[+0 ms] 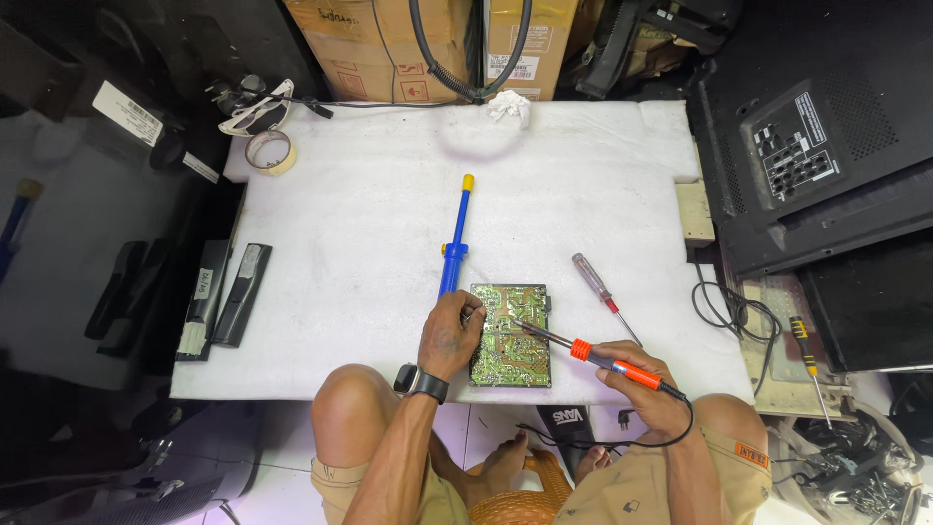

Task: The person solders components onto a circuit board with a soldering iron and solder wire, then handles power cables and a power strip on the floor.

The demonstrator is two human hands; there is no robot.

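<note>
the board (pixel 511 335) lies solder side up at the near edge of the white pad (pixel 369 224), its long axis running away from the person. the iron (pixel 593 353) comes in from the board's right, its long axis slanting up-left, the tip resting near the board's middle. the right hand (pixel 646 384) is wrapped tight around the orange handle, just off the board's right edge. the left hand (pixel 450 337) sits on the board's left edge, fingers curled and pinched at the upper left corner; what they pinch cannot be told. the blue pump (pixel 455 243) lies just beyond the board's left corner, the screwdriver (pixel 603 292) to its right.
</note>
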